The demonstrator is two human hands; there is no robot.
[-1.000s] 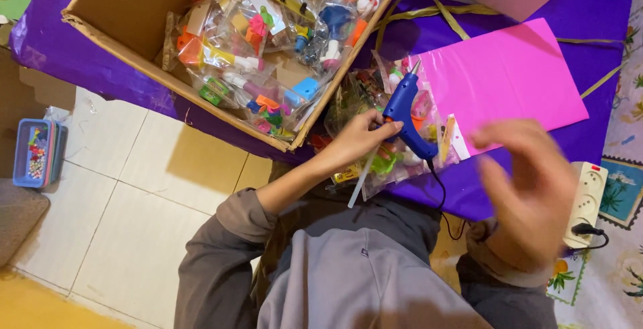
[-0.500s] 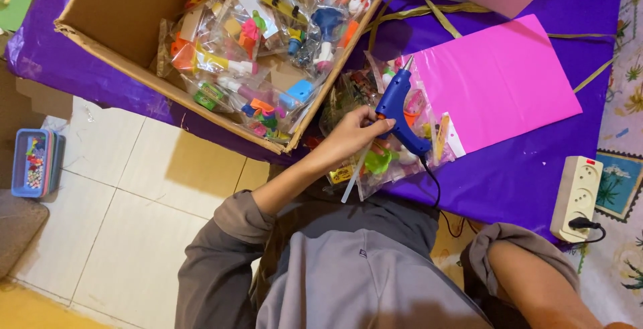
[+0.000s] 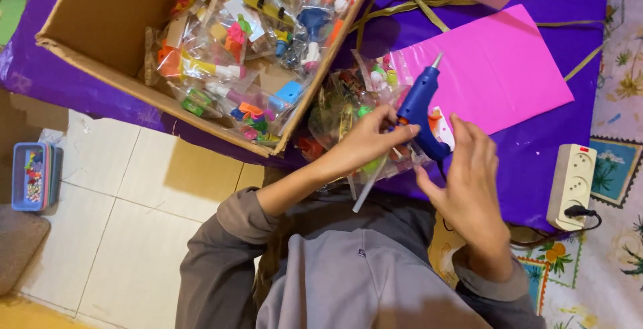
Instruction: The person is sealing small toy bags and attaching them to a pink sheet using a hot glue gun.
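A purple-covered worktop (image 3: 536, 168) fills the upper part of the view. On its left side stands a large open cardboard box (image 3: 100, 28), its right half heaped with clear plastic packets of small colourful toys (image 3: 248, 54), while its left half shows bare cardboard. Right of the box lies a bright pink sheet (image 3: 502, 68), flat on the purple cover, with thin gold ribbon (image 3: 408, 8) trailing above it. Between box and sheet sits a smaller pile of toy packets (image 3: 341, 101) at the worktop's near edge.

Over that pile the left hand (image 3: 365, 141) grips a blue glue gun (image 3: 418, 111), its fingers wrapped around the handle, the nozzle aimed up toward the pink sheet and a pale glue stick jutting from the back. The right hand (image 3: 469, 182) is just beside the gun's handle, fingers loosely spread and holding nothing; whether it touches the gun cannot be told.

A white power strip (image 3: 569, 185) with one black plug lies at the worktop's right edge. On the tiled floor at far left sits a small blue tray of beads (image 3: 30, 175).
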